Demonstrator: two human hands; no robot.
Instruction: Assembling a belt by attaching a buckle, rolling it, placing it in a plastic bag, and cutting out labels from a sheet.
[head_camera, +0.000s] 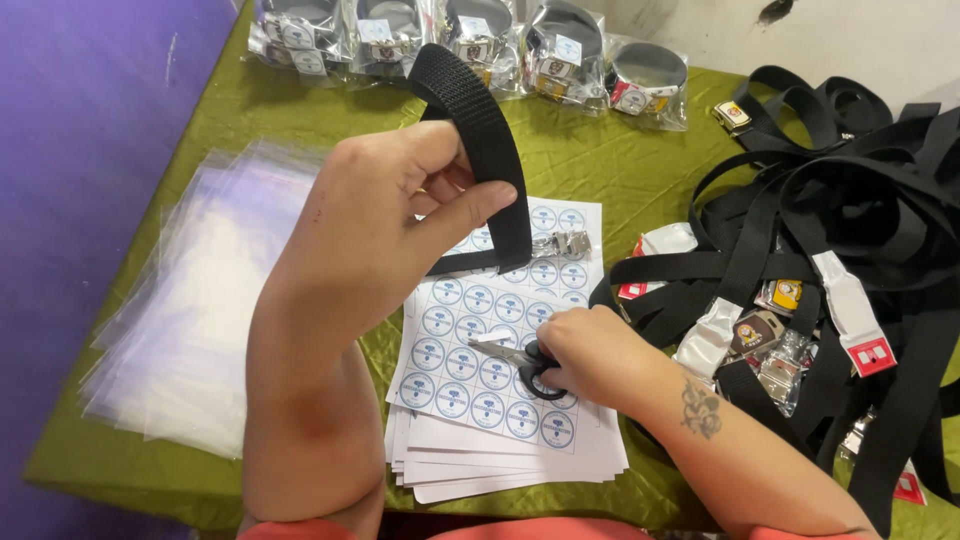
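My left hand (375, 215) is raised above the table, pinching a looped black webbing belt (480, 140) between thumb and fingers. A metal buckle (562, 243) at the belt's end lies on the sticker sheets. My right hand (592, 355) rests lower down on a stack of white sheets of round blue stickers (470, 350). Its fingers are on the black handles of a small pair of scissors (520, 362) lying on the top sheet, blades pointing left.
A pile of black belts with buckles and tags (840, 260) fills the right side of the green tablecloth (620, 160). Clear plastic bags (200, 300) are stacked at the left. Bagged rolled belts (470, 40) line the far edge.
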